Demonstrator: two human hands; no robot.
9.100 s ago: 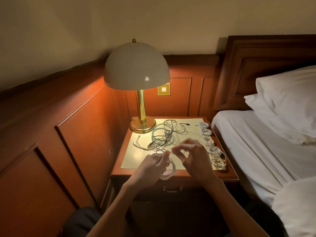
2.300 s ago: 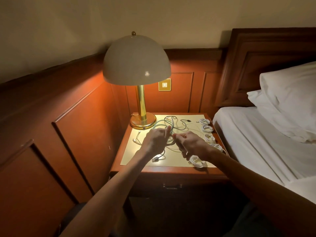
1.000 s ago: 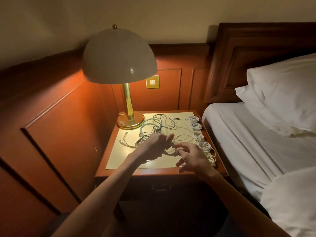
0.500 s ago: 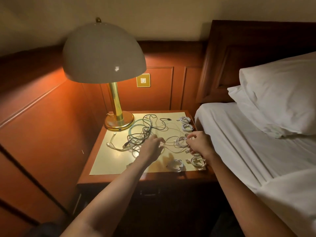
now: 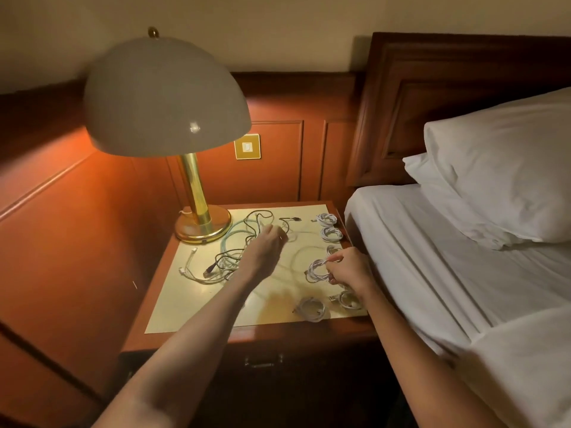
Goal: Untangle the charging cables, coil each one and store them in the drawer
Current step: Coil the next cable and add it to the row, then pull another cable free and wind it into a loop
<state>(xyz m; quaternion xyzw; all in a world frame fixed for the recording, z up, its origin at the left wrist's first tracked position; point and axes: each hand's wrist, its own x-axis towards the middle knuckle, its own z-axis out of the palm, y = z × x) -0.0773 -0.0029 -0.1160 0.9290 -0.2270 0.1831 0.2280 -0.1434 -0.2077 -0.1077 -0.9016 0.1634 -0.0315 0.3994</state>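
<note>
Seen from the head, we judge ourselves partway through the coiling step. Our right hand (image 5: 349,268) pinches a white coil (image 5: 316,271) between thumb and fingertips, low over the right side of the nightstand (image 5: 191,307), in line with the finished coils (image 5: 332,233) laid along that edge. Our left hand (image 5: 265,248) reaches into the tangle (image 5: 231,254) near the lamp (image 5: 167,97). Its fingers bend down among the strands, but we cannot tell whether they grip one (the fingertips are hidden). The drawer (image 5: 262,361) below is shut, so nothing looks stored yet.

Next, we reckon, the coil must be set down without springing open. Then one strand should be followed to its plug and eased out rather than tugged.

The cables are thin, round and limp: smooth white ones, a mint-green one in wide loops, a dark one lying kinked. The nightstand top is pale, flat and glossy, framed in red-brown wood.
</note>
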